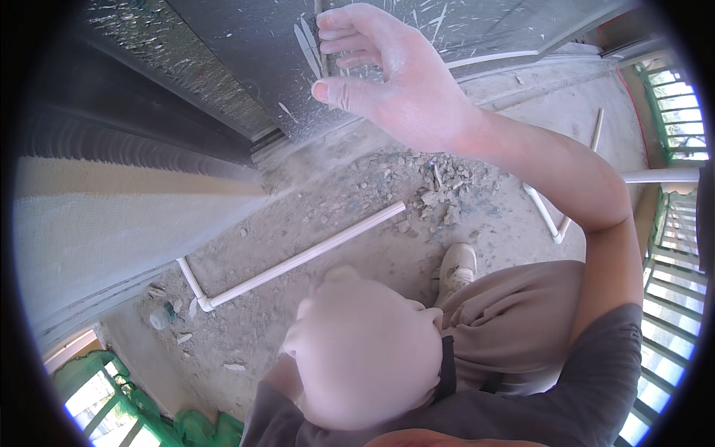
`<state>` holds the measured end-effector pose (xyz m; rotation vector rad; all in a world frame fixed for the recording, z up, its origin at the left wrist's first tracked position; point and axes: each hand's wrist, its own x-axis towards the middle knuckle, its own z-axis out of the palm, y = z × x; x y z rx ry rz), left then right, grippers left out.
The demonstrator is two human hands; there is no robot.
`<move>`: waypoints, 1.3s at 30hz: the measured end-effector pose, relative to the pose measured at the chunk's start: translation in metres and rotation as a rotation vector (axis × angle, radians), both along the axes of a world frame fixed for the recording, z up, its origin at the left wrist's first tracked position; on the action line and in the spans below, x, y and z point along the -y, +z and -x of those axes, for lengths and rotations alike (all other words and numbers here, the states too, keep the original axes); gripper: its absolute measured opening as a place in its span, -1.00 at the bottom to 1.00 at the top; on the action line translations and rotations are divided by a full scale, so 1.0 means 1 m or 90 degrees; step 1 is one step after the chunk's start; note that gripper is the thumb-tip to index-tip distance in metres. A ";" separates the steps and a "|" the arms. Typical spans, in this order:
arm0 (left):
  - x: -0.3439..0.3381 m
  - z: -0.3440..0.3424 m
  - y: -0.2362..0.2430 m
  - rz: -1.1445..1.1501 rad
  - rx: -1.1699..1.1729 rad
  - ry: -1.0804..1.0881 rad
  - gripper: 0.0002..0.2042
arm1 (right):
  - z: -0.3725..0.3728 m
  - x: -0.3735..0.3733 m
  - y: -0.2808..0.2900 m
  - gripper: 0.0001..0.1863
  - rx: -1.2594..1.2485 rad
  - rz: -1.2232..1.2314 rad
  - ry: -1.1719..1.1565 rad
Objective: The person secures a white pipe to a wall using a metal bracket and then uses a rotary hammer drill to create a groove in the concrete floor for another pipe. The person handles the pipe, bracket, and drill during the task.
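The right hand (395, 82) is raised at about twelve o'clock in the view, its forearm running down toward four o'clock past the person's grey sleeve. Its fingers are curled loosely together around the vertical edge (319, 45) of a dark, scratched panel (246, 67), with the thumb stretched out below them and pointing toward nine o'clock; the fingertips touch that edge, and the skin is dusted with pale powder. The panel is streaked with white scrape marks and stands above a rough concrete floor (357, 246). The left hand (369, 350) sits low in the view at about six o'clock, close to the camera and blurred; it looks closed into a fist, and whether it holds anything cannot be told. A white plastic pipe (298, 259) lies on the floor between the two hands, running from an elbow joint at about eight o'clock up toward the centre. A heap of broken rubble (432, 186) lies just below the right hand. The person's pale shoe (456, 270) stands near the rubble, at about five o'clock from it. More white pipes (547, 216) lie at three o'clock, beside a railing (674, 246).
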<state>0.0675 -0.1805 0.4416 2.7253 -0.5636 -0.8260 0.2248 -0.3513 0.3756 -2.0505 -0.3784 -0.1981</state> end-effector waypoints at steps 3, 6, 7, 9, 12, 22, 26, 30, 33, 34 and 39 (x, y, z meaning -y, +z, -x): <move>-0.014 -0.001 -0.005 0.146 0.028 -0.109 -0.50 | -0.001 -0.006 -0.001 -0.25 -0.009 -0.004 0.036; -0.018 -0.001 -0.011 0.193 0.028 -0.144 -0.56 | -0.004 -0.011 -0.002 -0.17 -0.005 -0.004 0.082; -0.018 -0.001 -0.012 0.212 0.026 -0.161 -0.57 | -0.004 -0.013 -0.003 -0.13 -0.017 0.011 0.086; -0.018 -0.003 -0.014 0.248 0.012 -0.193 -0.61 | -0.003 -0.017 -0.003 -0.19 0.006 0.036 0.103; -0.016 -0.008 -0.016 0.307 -0.024 -0.253 -0.67 | 0.002 -0.023 -0.001 -0.18 -0.021 0.082 0.102; -0.004 -0.017 -0.010 0.328 0.014 -0.267 -0.83 | 0.005 -0.035 0.010 -0.12 -0.074 0.088 0.225; 0.008 -0.009 -0.004 0.222 0.028 -0.212 -0.88 | -0.004 -0.029 0.011 -0.19 -0.037 0.134 0.278; 0.006 -0.011 -0.003 0.165 0.055 -0.250 -0.90 | -0.011 0.006 0.002 -0.28 -0.230 0.084 0.282; 0.006 -0.013 -0.012 0.207 0.062 -0.221 -0.90 | -0.007 0.059 -0.020 -0.33 -0.288 0.184 0.232; 0.008 -0.013 -0.015 0.213 0.065 -0.198 -0.89 | -0.002 0.077 -0.033 -0.33 -0.342 0.258 0.195; 0.023 -0.024 -0.027 0.229 0.041 -0.233 -0.85 | 0.035 0.160 -0.096 -0.32 -0.523 0.516 0.235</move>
